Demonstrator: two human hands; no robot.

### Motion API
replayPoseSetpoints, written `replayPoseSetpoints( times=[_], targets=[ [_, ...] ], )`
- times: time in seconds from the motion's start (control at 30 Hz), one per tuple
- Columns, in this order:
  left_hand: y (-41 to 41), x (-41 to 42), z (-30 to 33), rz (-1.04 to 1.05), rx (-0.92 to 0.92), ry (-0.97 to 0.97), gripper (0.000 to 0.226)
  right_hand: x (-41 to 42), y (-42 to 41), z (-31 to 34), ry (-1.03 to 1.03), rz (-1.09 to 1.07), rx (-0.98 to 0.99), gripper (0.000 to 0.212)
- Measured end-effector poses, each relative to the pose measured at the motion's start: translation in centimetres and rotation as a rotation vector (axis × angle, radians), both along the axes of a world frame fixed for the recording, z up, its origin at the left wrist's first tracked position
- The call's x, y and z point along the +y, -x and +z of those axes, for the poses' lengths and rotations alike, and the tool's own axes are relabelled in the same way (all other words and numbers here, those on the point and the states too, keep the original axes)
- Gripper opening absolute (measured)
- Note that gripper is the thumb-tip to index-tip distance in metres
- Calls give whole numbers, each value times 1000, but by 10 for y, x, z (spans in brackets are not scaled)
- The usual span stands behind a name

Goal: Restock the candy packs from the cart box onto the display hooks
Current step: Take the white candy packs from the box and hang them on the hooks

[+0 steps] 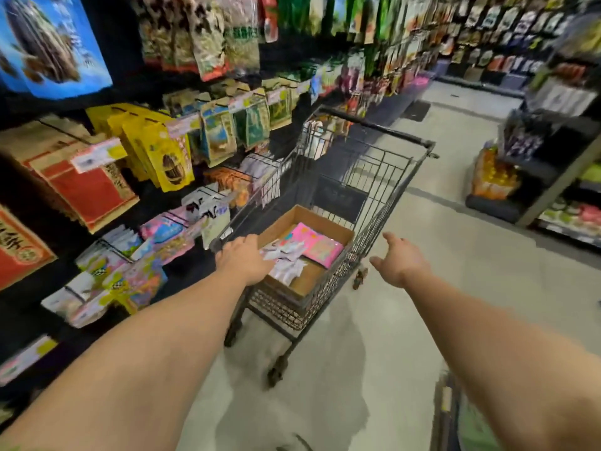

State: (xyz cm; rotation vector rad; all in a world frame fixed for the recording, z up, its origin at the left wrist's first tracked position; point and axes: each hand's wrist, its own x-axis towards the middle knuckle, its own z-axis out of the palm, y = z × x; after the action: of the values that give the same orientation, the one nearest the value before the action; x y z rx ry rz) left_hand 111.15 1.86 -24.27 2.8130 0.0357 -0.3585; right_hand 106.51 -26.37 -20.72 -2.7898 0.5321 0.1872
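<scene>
A black wire shopping cart [383,177] stands in the aisle beside the left display. Inside it sits an open cardboard box [305,216] holding pink candy packs [320,247] and pale white ones [286,258]. My left hand [244,258] reaches over the cart's near rim at the box's left edge, fingers extended above the pale packs; whether it touches them is unclear. My right hand [398,258] hovers in the air just right of the cart, fingers spread and holding nothing. Pastel candy packs [162,236] hang on display hooks left of the cart.
The left display [156,151] is packed with hanging snack bags, yellow, blue, red and brown. More shelving [540,177] stands at the right across the pale floor [439,222]. A small dark object [359,278] lies on the floor by the cart.
</scene>
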Motion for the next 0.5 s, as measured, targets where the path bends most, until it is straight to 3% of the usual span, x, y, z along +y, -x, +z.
replayPoseSetpoints(
  times=[0.5],
  targets=[
    [-176, 17, -75, 157, 212, 47, 81, 18, -221, -62, -75, 222, 182, 61]
  ],
)
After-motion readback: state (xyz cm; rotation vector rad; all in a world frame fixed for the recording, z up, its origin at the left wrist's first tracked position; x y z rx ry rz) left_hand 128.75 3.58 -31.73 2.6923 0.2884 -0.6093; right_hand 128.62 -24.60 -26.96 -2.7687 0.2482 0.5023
